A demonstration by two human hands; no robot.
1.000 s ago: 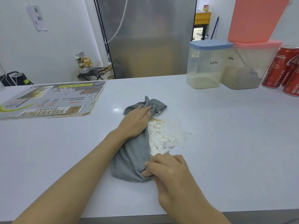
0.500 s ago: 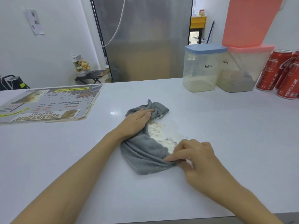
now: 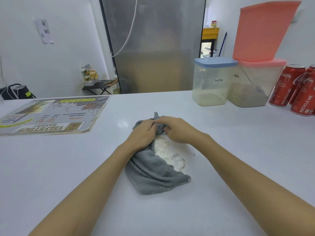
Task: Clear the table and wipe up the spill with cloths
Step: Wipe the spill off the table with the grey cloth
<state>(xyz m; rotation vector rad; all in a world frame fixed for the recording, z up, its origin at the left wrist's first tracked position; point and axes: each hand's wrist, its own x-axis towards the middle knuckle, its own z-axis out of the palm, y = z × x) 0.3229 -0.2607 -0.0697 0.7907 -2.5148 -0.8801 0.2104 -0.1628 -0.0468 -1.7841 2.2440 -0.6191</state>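
— Right hand (image 3: 177,129) has been moved from the cloth's near corner to its far end, beside the left hand (image 3: 144,133).
— Both pinch the cloth (image 3: 153,174); soft, limp, draped beside the spill (image 3: 167,154) on the table (image 3: 238,150). Corners are best gripped.

White walls (image 3: 68,48) stood behind the tabletop (image 3: 238,150), a paper sheet (image 3: 44,30) taped up. A tall steel fridge (image 3: 153,45) faced me, a small black side table (image 3: 100,86) beside it.
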